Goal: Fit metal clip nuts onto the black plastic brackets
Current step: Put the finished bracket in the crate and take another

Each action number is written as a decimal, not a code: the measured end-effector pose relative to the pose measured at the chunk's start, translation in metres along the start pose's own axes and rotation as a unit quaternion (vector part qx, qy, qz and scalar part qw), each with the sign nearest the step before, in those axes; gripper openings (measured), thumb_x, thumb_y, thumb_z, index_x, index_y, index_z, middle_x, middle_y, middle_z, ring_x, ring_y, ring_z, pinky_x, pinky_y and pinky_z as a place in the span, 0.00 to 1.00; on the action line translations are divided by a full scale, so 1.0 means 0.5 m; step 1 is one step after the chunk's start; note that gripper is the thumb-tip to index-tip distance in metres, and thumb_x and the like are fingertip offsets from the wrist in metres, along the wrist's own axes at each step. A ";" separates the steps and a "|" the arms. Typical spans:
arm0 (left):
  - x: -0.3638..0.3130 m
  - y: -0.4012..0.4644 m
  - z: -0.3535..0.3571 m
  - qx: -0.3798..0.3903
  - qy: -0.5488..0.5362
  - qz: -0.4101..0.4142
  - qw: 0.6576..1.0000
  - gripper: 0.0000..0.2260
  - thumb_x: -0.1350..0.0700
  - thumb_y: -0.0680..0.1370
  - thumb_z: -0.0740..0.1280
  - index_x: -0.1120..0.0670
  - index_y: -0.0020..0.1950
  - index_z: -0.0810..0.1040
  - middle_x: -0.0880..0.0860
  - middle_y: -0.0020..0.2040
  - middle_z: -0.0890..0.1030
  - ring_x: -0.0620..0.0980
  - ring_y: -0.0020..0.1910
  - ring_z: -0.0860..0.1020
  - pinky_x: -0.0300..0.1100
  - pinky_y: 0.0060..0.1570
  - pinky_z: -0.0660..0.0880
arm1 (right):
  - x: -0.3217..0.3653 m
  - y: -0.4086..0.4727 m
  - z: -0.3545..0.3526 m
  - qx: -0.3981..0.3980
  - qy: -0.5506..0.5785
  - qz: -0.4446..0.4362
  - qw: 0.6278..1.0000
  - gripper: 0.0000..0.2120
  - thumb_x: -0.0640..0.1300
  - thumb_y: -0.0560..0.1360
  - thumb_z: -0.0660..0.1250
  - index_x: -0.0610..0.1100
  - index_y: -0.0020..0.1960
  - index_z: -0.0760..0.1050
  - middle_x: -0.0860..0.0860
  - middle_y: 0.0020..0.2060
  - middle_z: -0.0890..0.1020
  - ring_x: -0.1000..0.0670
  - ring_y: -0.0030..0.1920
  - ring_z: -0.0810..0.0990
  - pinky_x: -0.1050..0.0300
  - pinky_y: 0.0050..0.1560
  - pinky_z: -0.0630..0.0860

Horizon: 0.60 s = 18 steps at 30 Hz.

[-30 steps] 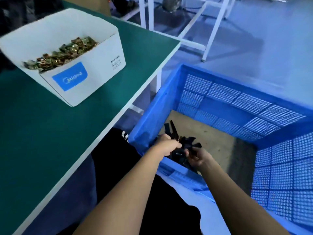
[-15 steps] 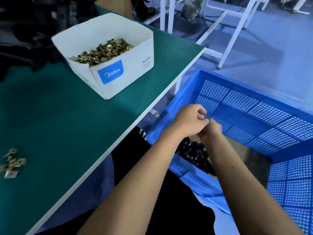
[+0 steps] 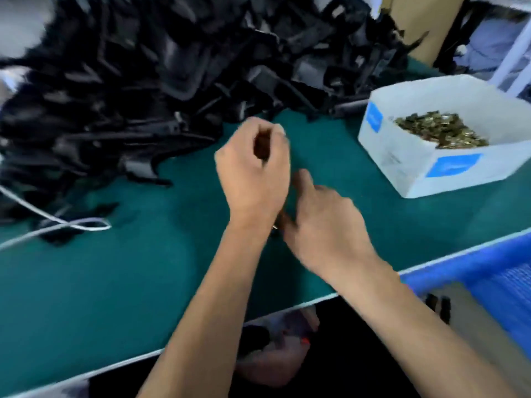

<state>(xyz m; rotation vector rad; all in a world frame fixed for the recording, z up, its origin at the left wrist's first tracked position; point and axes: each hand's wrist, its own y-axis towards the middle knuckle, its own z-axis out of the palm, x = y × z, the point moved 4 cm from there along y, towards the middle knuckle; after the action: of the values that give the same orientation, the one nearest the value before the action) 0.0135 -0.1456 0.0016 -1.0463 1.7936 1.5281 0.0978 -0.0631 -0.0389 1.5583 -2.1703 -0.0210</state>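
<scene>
Black brackets [image 3: 161,70] are lying heaped at the back of a green worktop [image 3: 100,277], clips [image 3: 439,129] filling a white box [image 3: 431,168]; left hand [image 3: 253,170] curling, grip unclear, right hand [image 3: 324,225] hanging loose.

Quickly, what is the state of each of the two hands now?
Left hand: fingers curled above the green table; whether it holds something cannot be told.
Right hand: over the table, blurred; open or closed cannot be told.

Both hands hang over the green table [image 3: 115,282]: left hand [image 3: 253,173] curled, right hand [image 3: 324,225] loosely spread beside it. Black brackets [image 3: 172,67] pile behind; a white box [image 3: 416,165] of clip nuts [image 3: 442,129] stands right.
</scene>
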 end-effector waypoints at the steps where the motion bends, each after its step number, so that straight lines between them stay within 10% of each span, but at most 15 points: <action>1: 0.033 0.020 -0.048 -0.033 0.056 -0.015 0.998 0.05 0.57 0.78 0.67 0.55 0.43 0.81 0.47 0.36 0.81 0.47 0.36 0.79 0.44 0.44 0.77 | 0.038 0.004 0.029 0.016 -0.095 -0.020 0.995 0.25 0.66 0.78 0.53 0.48 0.64 0.62 0.45 0.45 0.77 0.38 0.38 0.80 0.52 0.28 0.60; 4: 0.125 0.064 -0.189 -0.091 0.232 -0.057 0.967 0.06 0.56 0.76 0.66 0.54 0.51 0.82 0.50 0.47 0.83 0.53 0.49 0.80 0.39 0.56 0.74 | 0.122 0.030 0.094 0.039 -0.185 -0.042 0.981 0.28 0.68 0.81 0.55 0.45 0.65 0.63 0.45 0.45 0.71 0.45 0.32 0.68 0.56 0.25 0.52; 10: 0.209 0.084 -0.365 -0.195 0.399 -0.166 0.881 0.14 0.53 0.74 0.68 0.55 0.58 0.77 0.59 0.63 0.73 0.62 0.63 0.69 0.46 0.62 0.61 | 0.211 0.097 0.158 0.064 -0.187 -0.122 0.973 0.07 0.40 0.79 0.68 0.44 0.54 0.70 0.48 0.38 0.77 0.42 0.34 0.78 0.56 0.26 0.51; 14: 0.237 0.094 -0.427 -0.222 0.478 -0.248 0.813 0.22 0.52 0.70 0.72 0.56 0.62 0.72 0.61 0.70 0.68 0.65 0.67 0.68 0.57 0.63 0.66 | 0.223 0.133 0.174 0.039 -0.173 -0.206 0.962 0.09 0.43 0.80 0.66 0.44 0.48 0.66 0.51 0.29 0.72 0.46 0.27 0.72 0.55 0.26 0.60; 18: 0.284 0.085 -0.435 -0.146 0.467 -0.282 0.825 0.21 0.56 0.75 0.71 0.54 0.67 0.72 0.61 0.66 0.73 0.66 0.65 0.72 0.55 0.62 0.68 | 0.235 0.158 0.187 0.035 -0.134 -0.285 0.948 0.12 0.51 0.83 0.60 0.45 0.47 0.62 0.49 0.30 0.74 0.44 0.27 0.67 0.53 0.28 0.65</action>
<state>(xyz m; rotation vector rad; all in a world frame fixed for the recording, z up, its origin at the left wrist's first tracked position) -0.0834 -0.3854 -0.0482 -2.5308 1.5140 0.9507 -0.0370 -0.1640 -0.0582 2.2864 -1.8365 -0.3620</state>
